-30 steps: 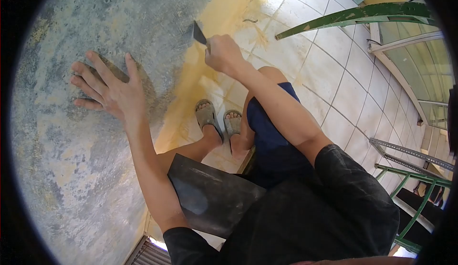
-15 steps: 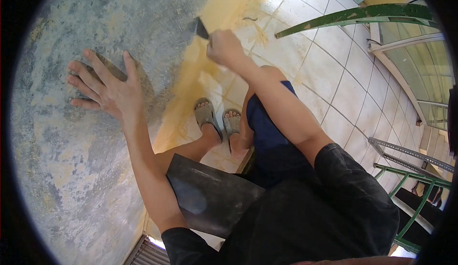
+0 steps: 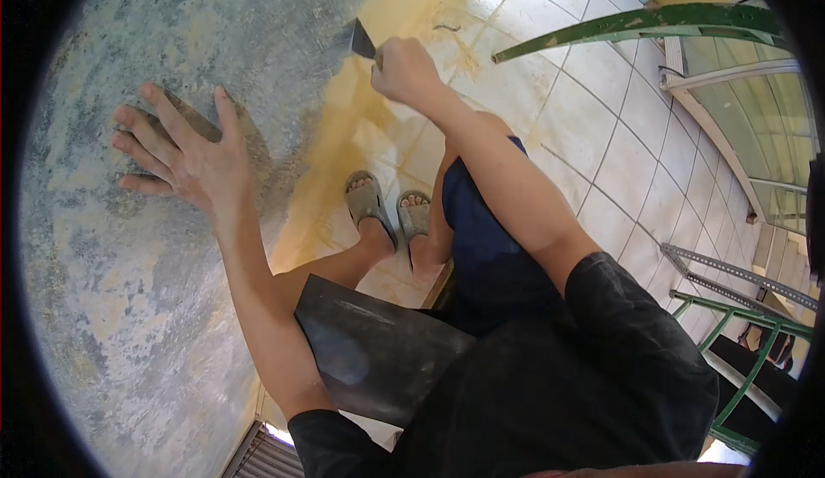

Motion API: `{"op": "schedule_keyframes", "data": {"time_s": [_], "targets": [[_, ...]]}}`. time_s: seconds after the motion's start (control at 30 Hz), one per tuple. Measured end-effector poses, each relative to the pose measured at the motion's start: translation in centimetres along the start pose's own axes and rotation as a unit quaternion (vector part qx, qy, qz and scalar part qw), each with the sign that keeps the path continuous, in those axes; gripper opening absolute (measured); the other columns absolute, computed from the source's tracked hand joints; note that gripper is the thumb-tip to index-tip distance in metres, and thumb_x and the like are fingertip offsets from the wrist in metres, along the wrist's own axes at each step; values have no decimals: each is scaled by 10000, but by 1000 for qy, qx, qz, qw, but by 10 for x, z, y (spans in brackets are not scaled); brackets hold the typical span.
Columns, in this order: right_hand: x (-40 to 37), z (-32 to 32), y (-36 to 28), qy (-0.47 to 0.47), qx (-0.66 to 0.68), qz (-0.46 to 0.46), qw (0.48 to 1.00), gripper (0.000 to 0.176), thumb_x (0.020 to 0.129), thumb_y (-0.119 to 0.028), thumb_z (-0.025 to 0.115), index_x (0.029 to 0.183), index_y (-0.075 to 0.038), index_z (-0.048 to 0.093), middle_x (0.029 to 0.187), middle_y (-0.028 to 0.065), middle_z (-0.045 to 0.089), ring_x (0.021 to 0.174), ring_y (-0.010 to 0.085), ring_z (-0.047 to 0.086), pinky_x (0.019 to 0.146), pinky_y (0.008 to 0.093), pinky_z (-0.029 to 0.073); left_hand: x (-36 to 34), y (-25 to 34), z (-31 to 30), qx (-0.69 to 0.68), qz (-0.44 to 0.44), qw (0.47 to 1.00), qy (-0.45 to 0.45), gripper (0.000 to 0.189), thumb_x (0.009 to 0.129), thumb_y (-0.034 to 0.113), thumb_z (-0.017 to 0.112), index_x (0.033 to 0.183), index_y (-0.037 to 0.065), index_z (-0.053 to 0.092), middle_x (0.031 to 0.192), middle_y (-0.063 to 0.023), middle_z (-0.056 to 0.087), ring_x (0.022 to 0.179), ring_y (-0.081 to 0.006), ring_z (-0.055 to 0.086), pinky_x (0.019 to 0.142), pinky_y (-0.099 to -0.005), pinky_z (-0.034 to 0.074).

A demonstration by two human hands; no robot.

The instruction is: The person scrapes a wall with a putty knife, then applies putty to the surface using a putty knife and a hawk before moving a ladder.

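My left hand (image 3: 193, 156) lies with its fingers spread against the wall (image 3: 94, 254), which is mottled blue-grey and yellowish. In my right hand (image 3: 406, 71) is a scraper (image 3: 363, 39), its handle hidden by my closed fingers. The scraper's dark flat blade meets the wall's surface where the grey coat borders a yellow strip (image 3: 344, 121). That strip runs along the bottom of the wall, beside the floor.
White floor tiles (image 3: 550, 91) carry yellow dust near the wall. My sandalled feet (image 3: 369, 199) are by its base. A dark panel (image 3: 378, 349) lies across my lap. To the right are a curved green bar (image 3: 636, 27) and a green metal frame (image 3: 730, 323).
The view has shifted slightly, and both hands appear a little higher and to the left. My right hand, blurred before, now shows sharply with the scraper still in it.
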State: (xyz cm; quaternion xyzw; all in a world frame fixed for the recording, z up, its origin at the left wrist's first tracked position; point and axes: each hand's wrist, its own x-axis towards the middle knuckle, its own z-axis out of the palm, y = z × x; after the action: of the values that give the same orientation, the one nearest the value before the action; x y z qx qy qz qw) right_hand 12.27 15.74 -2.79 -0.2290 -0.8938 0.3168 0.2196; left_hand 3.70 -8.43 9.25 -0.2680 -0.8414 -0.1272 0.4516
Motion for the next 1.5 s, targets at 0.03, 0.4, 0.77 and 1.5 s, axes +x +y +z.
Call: {"op": "schedule_keyframes", "data": {"time_s": [0.03, 0.4, 0.77, 1.5], "targets": [[-5, 1, -1, 0, 0, 5, 1000, 151, 730, -90, 626, 693, 50, 669, 694, 310, 610, 677, 478, 640, 648, 510, 532, 0, 0, -1, -1, 3, 1000, 0, 834, 892, 568, 662, 1578, 240, 321, 1669, -116, 166, 1551, -328, 28, 1175, -627, -82], [-5, -3, -20, -6, -19, -8, 1000, 175, 747, -85, 587, 675, 57, 658, 696, 318, 610, 692, 479, 646, 658, 522, 529, 5, 2, 0, 1, -2, 1000, 6, 843, 889, 571, 667, 1580, 243, 315, 1667, -126, 165, 1550, -328, 37, 1174, -628, -85], [4, 4, 3, -24, -18, 38, 999, 158, 731, -77, 588, 694, 59, 661, 721, 320, 624, 701, 482, 649, 659, 516, 537, 2, 1, 0, 3, -2, 1000, 9, 844, 879, 581, 673, 1572, 232, 339, 1658, -129, 197, 1548, -325, 59, 1171, -635, -83], [1, 26, 33, -35, 1, 20, 999, 163, 731, -90, 622, 706, 69, 652, 744, 336, 636, 738, 494, 656, 710, 530, 548, 0, 5, -5, 35, 2, 999, -14, 868, 886, 525, 690, 1583, 179, 307, 1667, -140, 155, 1551, -326, 36, 1174, -639, -60]]}}
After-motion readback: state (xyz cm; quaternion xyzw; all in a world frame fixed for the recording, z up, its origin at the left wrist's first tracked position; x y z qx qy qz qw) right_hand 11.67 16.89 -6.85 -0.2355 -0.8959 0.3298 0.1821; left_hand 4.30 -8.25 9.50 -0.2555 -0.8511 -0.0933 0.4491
